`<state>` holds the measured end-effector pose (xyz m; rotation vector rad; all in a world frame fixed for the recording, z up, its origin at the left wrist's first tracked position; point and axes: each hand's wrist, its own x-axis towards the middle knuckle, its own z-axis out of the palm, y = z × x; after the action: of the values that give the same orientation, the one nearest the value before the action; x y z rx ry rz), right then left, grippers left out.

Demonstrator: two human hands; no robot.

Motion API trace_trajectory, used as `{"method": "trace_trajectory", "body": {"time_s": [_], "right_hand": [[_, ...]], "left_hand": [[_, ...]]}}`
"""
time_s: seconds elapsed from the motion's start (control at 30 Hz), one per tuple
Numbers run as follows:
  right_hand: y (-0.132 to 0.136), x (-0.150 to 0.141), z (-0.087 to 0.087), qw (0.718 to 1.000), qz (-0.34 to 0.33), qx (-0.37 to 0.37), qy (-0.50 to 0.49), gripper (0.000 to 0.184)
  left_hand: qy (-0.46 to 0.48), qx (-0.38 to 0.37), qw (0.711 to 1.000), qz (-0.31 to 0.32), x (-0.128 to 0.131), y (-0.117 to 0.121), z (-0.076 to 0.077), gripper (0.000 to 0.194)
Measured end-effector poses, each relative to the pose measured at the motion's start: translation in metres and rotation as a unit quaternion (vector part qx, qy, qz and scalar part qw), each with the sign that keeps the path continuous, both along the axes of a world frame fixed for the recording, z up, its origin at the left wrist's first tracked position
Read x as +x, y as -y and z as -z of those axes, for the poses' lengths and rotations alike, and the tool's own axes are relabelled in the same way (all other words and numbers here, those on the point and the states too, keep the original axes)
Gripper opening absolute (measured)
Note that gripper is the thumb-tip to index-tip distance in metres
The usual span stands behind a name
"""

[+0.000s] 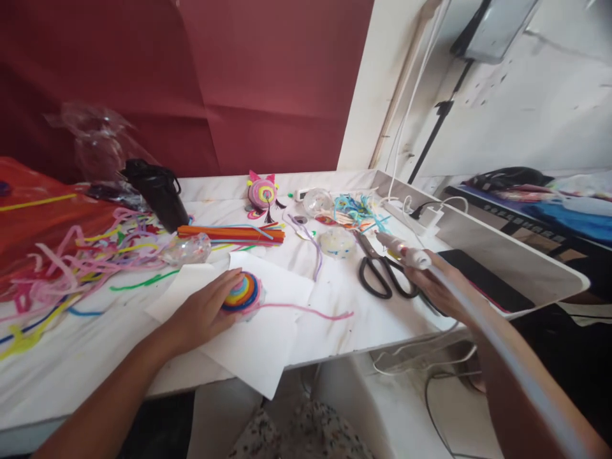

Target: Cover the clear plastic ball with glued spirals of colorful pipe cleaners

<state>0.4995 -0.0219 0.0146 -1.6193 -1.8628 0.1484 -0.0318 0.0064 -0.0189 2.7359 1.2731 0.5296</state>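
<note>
My left hand (210, 312) curls around the edge of a round rainbow-coloured coil (239, 292) with a pink rim, lying on white paper sheets (261, 357). From its rim a pink pipe cleaner (306, 310) trails to the right. Over the table's right side, my right hand (437, 280) grips a white glue gun (401, 248), and a long pale glue stick (482, 331) runs from its back end past my forearm. Black-handled scissors (377, 277) lie just left of that hand. The fingers around the gun are partly hidden.
Loose pipe cleaners (62, 268) spread across the left; an orange bundle (232, 234) lies near a black bottle (155, 191). A pink round figure (262, 191) stands at the back. Clear domes (337, 242) and blue scraps (356, 210) lie near the power strip (415, 220).
</note>
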Motion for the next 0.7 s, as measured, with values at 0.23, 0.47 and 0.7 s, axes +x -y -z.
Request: {"method": "trace_trajectory", "body": {"time_s": [0.23, 0.47, 0.7], "right_hand": [[0.046, -0.044, -0.037, 0.972, 0.015, -0.158, -0.176, 0.053], [0.070, -0.117, -0.030, 0.945, -0.135, -0.211, -0.211, 0.070], [0.057, -0.154, -0.022, 0.919, -0.250, -0.254, -0.167, 0.066]], "left_hand": [[0.001, -0.035, 0.999, -0.006, 0.003, 0.002, -0.002, 0.071], [0.008, -0.065, 0.998, -0.001, 0.007, 0.004, -0.006, 0.072], [0.003, -0.061, 0.998, 0.012, 0.008, 0.004, -0.005, 0.070]]}}
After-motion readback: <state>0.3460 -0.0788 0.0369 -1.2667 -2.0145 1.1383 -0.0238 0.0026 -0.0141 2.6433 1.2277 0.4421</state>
